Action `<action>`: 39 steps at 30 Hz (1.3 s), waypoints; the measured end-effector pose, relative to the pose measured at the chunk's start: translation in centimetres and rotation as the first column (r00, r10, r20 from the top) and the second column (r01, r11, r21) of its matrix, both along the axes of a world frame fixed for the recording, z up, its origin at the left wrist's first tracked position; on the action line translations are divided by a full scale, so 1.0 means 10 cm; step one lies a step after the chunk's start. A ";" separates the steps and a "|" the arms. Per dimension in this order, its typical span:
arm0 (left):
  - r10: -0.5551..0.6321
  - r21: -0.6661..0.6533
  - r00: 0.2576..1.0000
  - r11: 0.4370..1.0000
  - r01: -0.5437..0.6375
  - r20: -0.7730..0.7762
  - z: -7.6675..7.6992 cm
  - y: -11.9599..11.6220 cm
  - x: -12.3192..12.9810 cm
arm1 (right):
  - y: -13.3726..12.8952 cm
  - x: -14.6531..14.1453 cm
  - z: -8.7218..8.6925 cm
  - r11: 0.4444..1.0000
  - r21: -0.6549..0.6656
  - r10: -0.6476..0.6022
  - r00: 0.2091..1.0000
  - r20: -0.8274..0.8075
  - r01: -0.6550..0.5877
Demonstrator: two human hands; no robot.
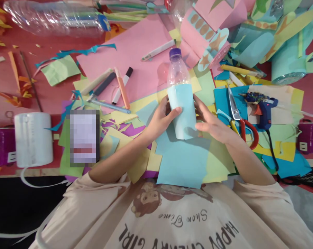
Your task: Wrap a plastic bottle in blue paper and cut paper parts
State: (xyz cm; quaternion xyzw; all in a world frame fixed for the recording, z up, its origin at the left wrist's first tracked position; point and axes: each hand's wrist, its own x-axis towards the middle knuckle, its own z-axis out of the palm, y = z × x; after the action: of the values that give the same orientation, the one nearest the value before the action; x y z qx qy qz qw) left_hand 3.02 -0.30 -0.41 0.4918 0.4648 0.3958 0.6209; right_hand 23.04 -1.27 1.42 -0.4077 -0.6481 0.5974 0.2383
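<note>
A clear plastic bottle (181,93) with a purple cap stands in front of me, its lower part wrapped in light blue paper. My left hand (164,116) grips it from the left, thumb across the paper and fingers behind. On the right side, my right hand (210,122) has its fingers apart, the tips at or very near the bottle; whether they touch I cannot tell. Beneath and before the bottle lies a light blue paper sheet (182,159). Several markers (122,88) rest on pink paper (146,45) to the left.
Red-handled scissors (239,117) and a blue glue gun (265,110) with a black cord lie at right. Decorated pink (195,34) and blue bottles (288,65) stand behind. At left are a phone (84,138), a white pouch (34,140) and paper scraps; a large clear bottle (55,19) lies at the back.
</note>
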 end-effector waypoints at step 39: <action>-0.176 0.045 0.984 0.984 0.175 0.022 -0.02 -0.02 -0.05 | -0.02 -0.04 0.02 0.849 0.470 -0.288 0.957 0.027 0.242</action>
State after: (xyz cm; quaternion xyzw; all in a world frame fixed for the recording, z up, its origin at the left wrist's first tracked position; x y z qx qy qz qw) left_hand 2.53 -0.53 -0.59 0.5390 0.4030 0.3560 0.6484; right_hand 22.66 -1.47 1.61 -0.4533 -0.7195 0.3671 0.3770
